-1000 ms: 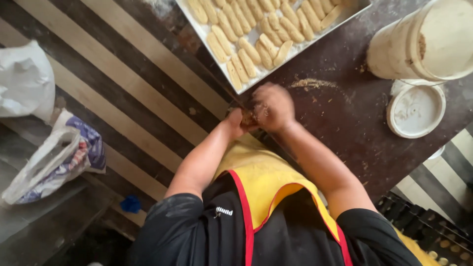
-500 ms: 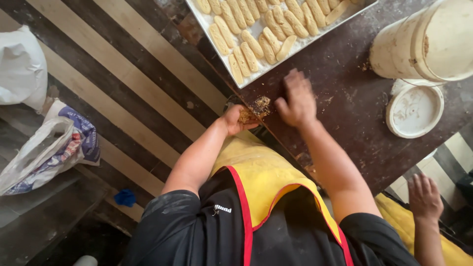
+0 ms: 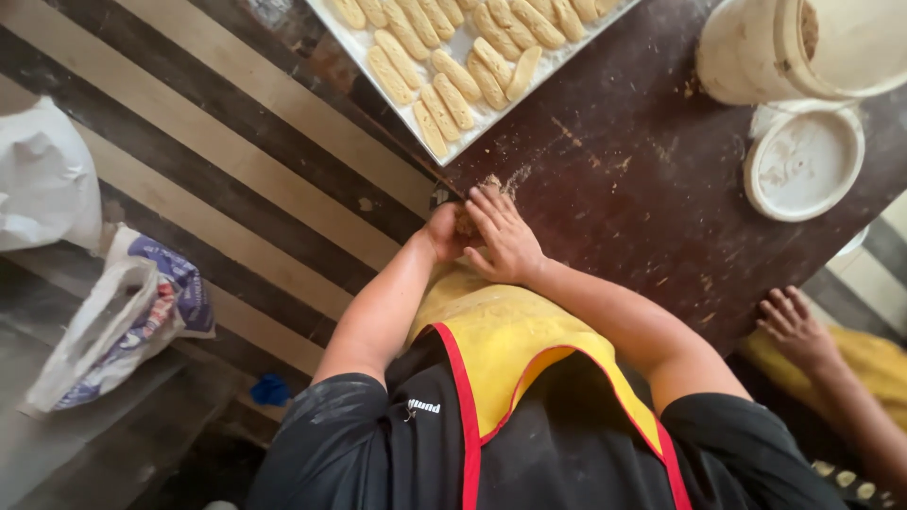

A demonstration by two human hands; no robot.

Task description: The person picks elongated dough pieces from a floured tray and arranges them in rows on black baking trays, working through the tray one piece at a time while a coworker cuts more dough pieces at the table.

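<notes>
A small clump of crumbly dough (image 3: 467,223) is held at the near left edge of the dark counter (image 3: 642,189), pressed between the two hands. The left hand (image 3: 440,232) is cupped against it from beyond the counter's edge, its fingers curled around the clump, while the right hand (image 3: 504,236) is laid over it with fingers spread and flat on the counter top. Loose crumbs (image 3: 503,179) are scattered on the counter just past the fingertips. Further along the same edge a white tray (image 3: 465,142) is set, filled with rows of pale oblong dough pieces (image 3: 444,94), its corner near the hands. Toward the far right of the counter a large white bucket (image 3: 756,57) is seen, with a round white lid (image 3: 803,162) lying just beside it. At the counter's near right corner another person's hand (image 3: 794,326) is rested, fingers spread. On the striped floor (image 3: 217,142) to the left, plastic bags (image 3: 113,321) are lying well apart from the counter.
</notes>
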